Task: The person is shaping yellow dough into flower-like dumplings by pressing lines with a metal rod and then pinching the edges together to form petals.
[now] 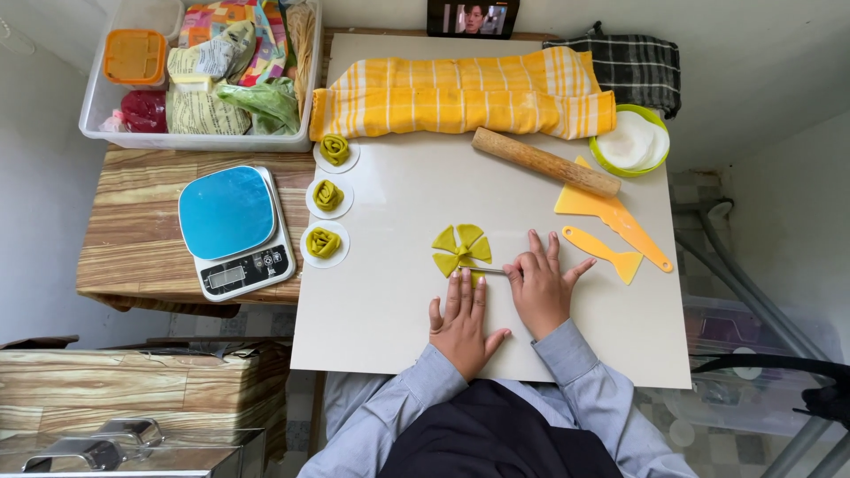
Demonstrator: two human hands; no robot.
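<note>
A flat yellow-green dough round [460,249], cut into several wedges like a pinwheel, lies on the white board [398,301]. My left hand [460,323] rests flat on the board just below it, fingertips touching the lowest wedge. My right hand [542,283] pinches a thin metal tool [482,269] whose tip reaches the dough's lower edge. Three rolled dough roses [326,195] sit on white paper rounds along the board's left edge.
A wooden rolling pin [544,162], two yellow plastic scrapers [611,232], a green bowl of white rounds [630,142] and a yellow striped cloth [460,93] lie on the board's far side. A blue-topped kitchen scale [235,230] and a clear bin of packets [199,71] stand left.
</note>
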